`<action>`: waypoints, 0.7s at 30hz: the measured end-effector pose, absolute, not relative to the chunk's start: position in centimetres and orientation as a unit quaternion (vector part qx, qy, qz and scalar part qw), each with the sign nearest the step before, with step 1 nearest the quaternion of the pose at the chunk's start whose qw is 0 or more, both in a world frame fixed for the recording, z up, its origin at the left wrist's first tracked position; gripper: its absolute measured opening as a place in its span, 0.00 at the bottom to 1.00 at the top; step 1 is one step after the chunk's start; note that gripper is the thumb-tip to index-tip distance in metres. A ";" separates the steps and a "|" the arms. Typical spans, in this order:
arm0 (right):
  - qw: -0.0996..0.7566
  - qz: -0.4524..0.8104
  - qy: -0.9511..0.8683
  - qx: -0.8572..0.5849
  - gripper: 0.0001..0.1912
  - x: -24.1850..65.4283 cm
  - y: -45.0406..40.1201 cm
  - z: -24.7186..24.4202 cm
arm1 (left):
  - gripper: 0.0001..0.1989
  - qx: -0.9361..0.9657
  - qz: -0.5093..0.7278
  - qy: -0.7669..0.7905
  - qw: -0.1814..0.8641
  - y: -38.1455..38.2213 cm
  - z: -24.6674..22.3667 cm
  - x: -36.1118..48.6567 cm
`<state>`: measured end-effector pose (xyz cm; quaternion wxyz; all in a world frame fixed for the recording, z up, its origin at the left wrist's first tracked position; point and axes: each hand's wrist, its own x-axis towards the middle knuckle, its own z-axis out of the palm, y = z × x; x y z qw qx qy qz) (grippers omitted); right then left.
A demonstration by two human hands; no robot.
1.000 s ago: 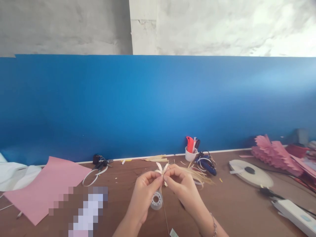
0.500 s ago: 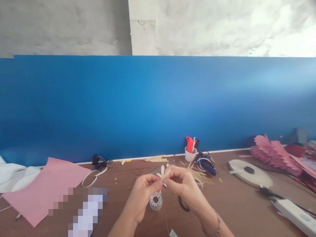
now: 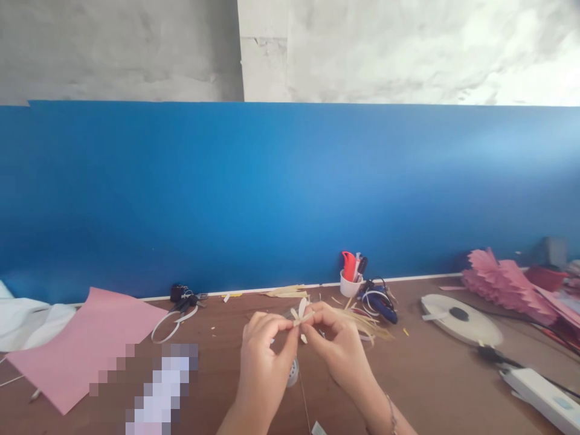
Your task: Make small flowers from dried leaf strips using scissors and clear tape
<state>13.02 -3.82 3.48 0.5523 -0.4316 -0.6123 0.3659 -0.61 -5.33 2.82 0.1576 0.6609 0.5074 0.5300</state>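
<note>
Above the brown table a small flower with cream, narrow petals (image 3: 302,307) is pinched between both hands. My left hand (image 3: 263,356) grips it from the left with thumb and forefinger, its other fingers curled. From the right, my right hand (image 3: 341,345) also pinches it with thumb and forefinger; a bracelet circles that wrist. Fingertips hide the flower's base. A grey-white roll of tape (image 3: 293,373) lies beneath, half hidden behind my left hand. One thin stick (image 3: 304,399) rests on the table below the hands.
Pink paper (image 3: 86,344) and keys (image 3: 185,299) lie left. Behind the hands are a white cup (image 3: 350,284) with pens, cream strips (image 3: 362,320) and a blue bundle (image 3: 381,305). At right are a pale disc (image 3: 475,320), a power strip (image 3: 541,396) and pleated pink paper (image 3: 507,281).
My left hand has turned and moved slightly right, now covering much of the tape roll. The flower has tilted between my fingertips, and the right hand has shifted slightly.
</note>
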 end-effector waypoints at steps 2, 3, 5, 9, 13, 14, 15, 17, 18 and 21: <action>0.558 0.355 -0.614 -0.431 0.07 12.9 -3.9 3.3 | 0.06 0.666 0.526 0.509 0.142 -5.3 2.8 -0.6; 0.560 0.355 -0.614 -0.428 0.07 12.9 -3.9 3.3 | 0.06 0.668 0.525 0.509 0.140 -5.3 2.8 -0.6; 0.561 0.364 -0.614 -0.418 0.06 12.9 -3.9 3.3 | 0.06 0.667 0.528 0.505 0.145 -5.4 2.8 -0.5; 0.566 0.370 -0.612 -0.410 0.06 12.9 -4.0 3.4 | 0.06 0.654 0.545 0.493 0.178 -5.4 2.9 -0.5; 0.562 0.372 -0.613 -0.413 0.06 13.1 -3.9 3.6 | 0.06 0.636 0.544 0.494 0.237 -5.3 3.1 -0.5; 0.560 0.375 -0.614 -0.411 0.06 13.1 -3.9 3.6 | 0.07 0.630 0.541 0.497 0.251 -5.3 3.2 -0.5; 0.558 0.380 -0.616 -0.407 0.06 13.2 -3.8 3.6 | 0.07 0.625 0.537 0.500 0.265 -5.3 3.3 -0.6; 0.553 0.389 -0.618 -0.400 0.06 13.2 -3.7 3.6 | 0.07 0.616 0.532 0.504 0.289 -5.3 3.5 -0.6; 0.552 0.394 -0.619 -0.397 0.06 13.3 -3.7 3.6 | 0.07 0.613 0.530 0.505 0.299 -5.3 3.6 -0.6; 0.546 0.408 -0.616 -0.394 0.05 13.4 -3.7 3.6 | 0.07 0.604 0.526 0.509 0.316 -5.3 3.8 -0.7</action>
